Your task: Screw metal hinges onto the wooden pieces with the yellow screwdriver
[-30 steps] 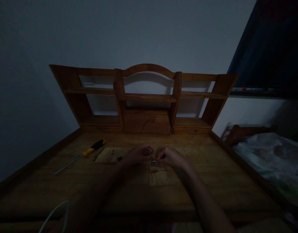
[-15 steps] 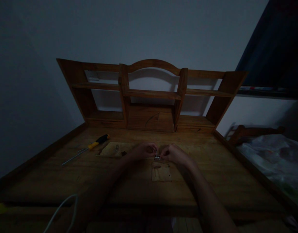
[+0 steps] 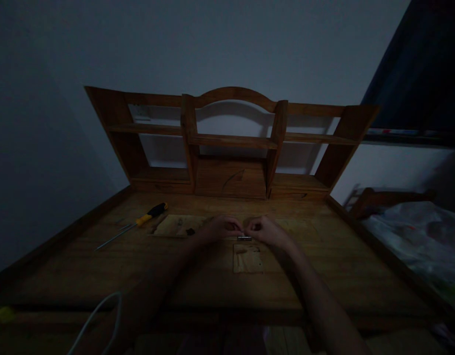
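My left hand and my right hand meet fingertip to fingertip over the desk, both with fingers pinched together. Just below the fingertips is a small shiny metal piece, too dim and small to name surely. What the fingers pinch between them is too small to make out. Nearer to me, a small square piece of wood with dark marks lies flat on the desk. A longer wooden board with dark spots lies flat to the left, partly hidden behind my left hand and forearm.
A screwdriver with a yellow and black handle lies at the left, beside thin metal rods. A wooden shelf unit stands along the desk's back. A white cable loops at the front left. Raised edges border the desk.
My fingertips have come together over the metal piece, which now shows as a wider, flatter strip. The screwdriver and the wood pieces stay in place.
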Motion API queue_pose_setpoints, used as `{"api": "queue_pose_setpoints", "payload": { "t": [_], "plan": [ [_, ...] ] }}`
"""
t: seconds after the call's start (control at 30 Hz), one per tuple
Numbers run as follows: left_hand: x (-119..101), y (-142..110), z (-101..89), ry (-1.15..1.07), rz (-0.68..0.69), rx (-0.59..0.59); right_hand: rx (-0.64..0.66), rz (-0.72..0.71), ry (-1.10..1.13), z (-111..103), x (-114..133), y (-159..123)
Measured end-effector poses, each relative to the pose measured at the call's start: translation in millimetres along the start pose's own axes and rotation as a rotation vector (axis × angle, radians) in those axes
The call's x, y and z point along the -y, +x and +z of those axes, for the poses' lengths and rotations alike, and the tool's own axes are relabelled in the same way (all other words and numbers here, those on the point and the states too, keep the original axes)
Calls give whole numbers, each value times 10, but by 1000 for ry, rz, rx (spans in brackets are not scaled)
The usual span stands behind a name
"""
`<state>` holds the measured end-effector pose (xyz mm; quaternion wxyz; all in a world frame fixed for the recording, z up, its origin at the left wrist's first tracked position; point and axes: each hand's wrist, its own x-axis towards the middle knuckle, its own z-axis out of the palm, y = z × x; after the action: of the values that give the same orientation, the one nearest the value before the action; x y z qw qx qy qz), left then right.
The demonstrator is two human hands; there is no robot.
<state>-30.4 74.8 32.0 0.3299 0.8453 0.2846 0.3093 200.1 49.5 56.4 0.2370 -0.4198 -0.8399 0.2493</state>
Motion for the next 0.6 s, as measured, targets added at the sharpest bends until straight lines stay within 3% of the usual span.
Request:
{"api": "queue_pose_setpoints", "payload": {
  "t": [0.13, 0.2, 0.43, 0.6],
  "plan": [
    [37, -7, 21, -35, -10, 10, -241, 5, -185, -31, 124, -2],
    [62, 0, 32, -68, -3, 21, -302, 27, -239, -46, 132, 3],
    [115, 12, 57, -76, 3, -10, -372, 108, -309, -39, 43, 27],
    [114, 13, 14, -160, -27, 42, -397, 142, -299, -42, -27, 44]
  ]
}}
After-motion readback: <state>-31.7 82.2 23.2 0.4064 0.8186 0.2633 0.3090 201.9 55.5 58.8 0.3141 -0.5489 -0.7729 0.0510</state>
